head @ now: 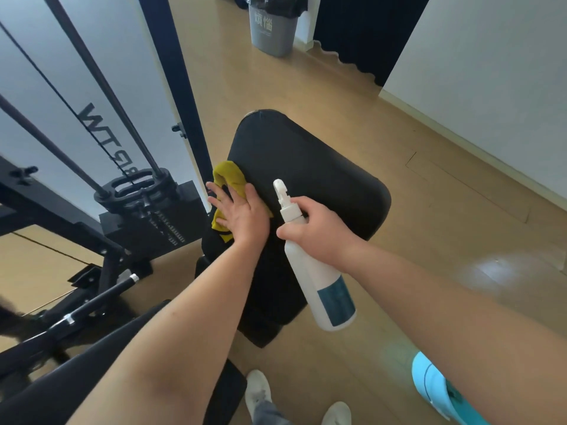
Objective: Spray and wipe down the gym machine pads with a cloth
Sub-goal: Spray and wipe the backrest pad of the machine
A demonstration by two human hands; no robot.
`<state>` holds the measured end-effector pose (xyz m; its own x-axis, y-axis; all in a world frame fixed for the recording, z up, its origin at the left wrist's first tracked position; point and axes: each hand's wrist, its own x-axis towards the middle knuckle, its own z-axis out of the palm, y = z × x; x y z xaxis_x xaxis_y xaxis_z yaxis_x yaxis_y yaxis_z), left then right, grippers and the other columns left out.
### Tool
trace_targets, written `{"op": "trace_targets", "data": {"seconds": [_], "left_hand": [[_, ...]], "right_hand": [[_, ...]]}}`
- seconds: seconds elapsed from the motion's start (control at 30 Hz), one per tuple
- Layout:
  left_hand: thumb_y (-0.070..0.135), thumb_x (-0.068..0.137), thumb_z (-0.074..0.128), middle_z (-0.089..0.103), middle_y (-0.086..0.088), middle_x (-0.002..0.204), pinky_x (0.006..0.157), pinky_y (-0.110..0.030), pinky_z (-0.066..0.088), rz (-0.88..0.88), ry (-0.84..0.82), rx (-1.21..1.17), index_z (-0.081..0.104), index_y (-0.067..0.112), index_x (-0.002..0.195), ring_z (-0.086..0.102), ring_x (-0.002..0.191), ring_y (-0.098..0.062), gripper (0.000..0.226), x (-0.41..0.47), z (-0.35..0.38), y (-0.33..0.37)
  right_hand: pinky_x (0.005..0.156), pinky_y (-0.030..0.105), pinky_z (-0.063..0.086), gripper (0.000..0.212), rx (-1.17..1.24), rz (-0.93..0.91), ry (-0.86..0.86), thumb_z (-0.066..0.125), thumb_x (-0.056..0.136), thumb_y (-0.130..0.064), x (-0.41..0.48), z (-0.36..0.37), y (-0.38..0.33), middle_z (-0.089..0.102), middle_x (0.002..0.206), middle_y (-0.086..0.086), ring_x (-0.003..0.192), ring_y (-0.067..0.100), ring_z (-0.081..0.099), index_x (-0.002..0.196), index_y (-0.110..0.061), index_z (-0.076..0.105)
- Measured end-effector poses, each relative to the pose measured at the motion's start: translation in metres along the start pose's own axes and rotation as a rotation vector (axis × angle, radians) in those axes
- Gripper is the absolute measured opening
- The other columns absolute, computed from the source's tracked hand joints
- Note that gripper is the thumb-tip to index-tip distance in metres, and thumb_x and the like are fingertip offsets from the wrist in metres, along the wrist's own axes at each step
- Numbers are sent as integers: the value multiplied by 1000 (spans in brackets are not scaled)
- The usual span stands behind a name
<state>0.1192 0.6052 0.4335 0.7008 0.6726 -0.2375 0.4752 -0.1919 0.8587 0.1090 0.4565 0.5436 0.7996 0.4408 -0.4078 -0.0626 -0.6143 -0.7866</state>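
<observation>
— We stand on a pale wood floor (337, 102), with a grey bin (273, 29) by the far wall and the black pad (306, 167) right before us.

— Where are our hands?

— Our left hand (242, 216) lies flat, fingers straight, pressing the yellow cloth (230, 176) onto the pad's left edge. Our right hand (319, 231) is curled round the neck of the spray bottle (319, 271), which hangs tilted over the pad's near side, its nozzle just beside our left hand.

— What worries us?

— The cloth hangs half over the edge, so a hard sweep could drop it toward the weight stack (138, 191). And if we squeeze now, we'd likely wet our knuckles rather than the pad.
</observation>
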Motion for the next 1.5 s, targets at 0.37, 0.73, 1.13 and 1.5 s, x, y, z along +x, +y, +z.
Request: {"op": "trace_targets", "data": {"seconds": [0.37, 0.73, 1.13, 1.5], "left_hand": [[35, 112, 20, -12, 10, 170, 123, -57, -14, 164, 32, -45, 6, 36, 161, -17, 156, -23, 52, 4, -14, -15], [43, 104, 52, -47, 13, 155, 123, -57, -13, 340, -377, 308, -41, 50, 143, -46, 143, -19, 100, -165, 35, -68], [44, 101, 54, -36, 2, 162, 121, -57, -19, 123, -216, -68, -37, 58, 129, -35, 149, -25, 96, -104, 15, -41], [39, 112, 25, -27, 3, 167, 121, -55, -20, 84, -68, -45, -11, 28, 160, -26, 153, -25, 61, 0, -20, -77]], "right_hand": [[79, 32, 57, 36, -19, 11, 27, 74, 86, -35, -2, 2, 2, 68, 99, -12, 90, 12, 67, 117, -45, 57], [55, 20, 56, 27, 26, 19, -125, 71, 94, -28, -30, -16, -3, 69, 94, -6, 75, 6, 74, 118, -31, 61], [70, 30, 56, 37, -66, -13, -152, 72, 92, -30, -6, 15, -24, 66, 104, -7, 94, 16, 70, 125, -34, 57], [70, 35, 60, 23, -6, 26, -129, 74, 87, -25, 32, 62, -23, 70, 91, -4, 82, 15, 73, 105, -35, 64]]}}
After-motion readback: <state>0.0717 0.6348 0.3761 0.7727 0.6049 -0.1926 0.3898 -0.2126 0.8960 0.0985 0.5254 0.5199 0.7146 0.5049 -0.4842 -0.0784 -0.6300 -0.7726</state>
